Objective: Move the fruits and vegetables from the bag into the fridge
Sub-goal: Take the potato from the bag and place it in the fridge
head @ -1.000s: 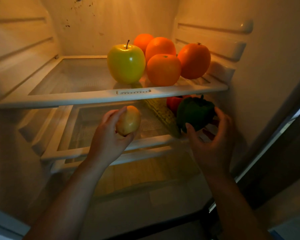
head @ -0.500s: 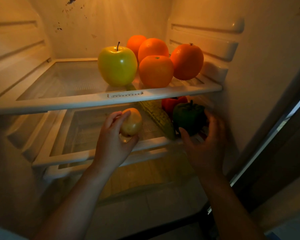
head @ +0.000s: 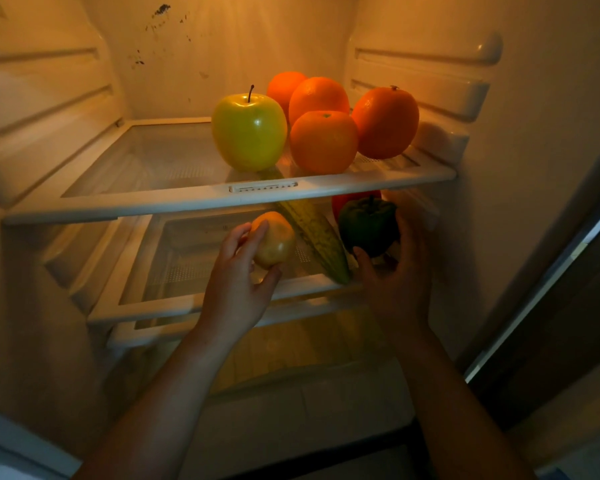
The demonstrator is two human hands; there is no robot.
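Observation:
Both arms reach into the lit fridge. My left hand (head: 236,285) grips a small yellowish round fruit (head: 274,239) just above the middle shelf (head: 194,299). My right hand (head: 400,271) holds a dark green bell pepper (head: 368,223) at the shelf's right end, in front of a red pepper (head: 347,199). A bumpy green gourd (head: 317,237) lies on that shelf between my hands. On the upper shelf (head: 174,199) stand a green apple (head: 248,131) and several oranges (head: 323,142). The bag is out of view.
The fridge's right wall (head: 520,202) is close to my right hand, with moulded shelf rails (head: 430,53) above. The left half of both shelves is bare. A drawer cover (head: 291,348) lies below the middle shelf. The door frame (head: 548,282) runs down the right.
Both hands have pushed a little deeper into the fridge over the middle shelf, each still holding its item. The green pepper now sits closer to the red one.

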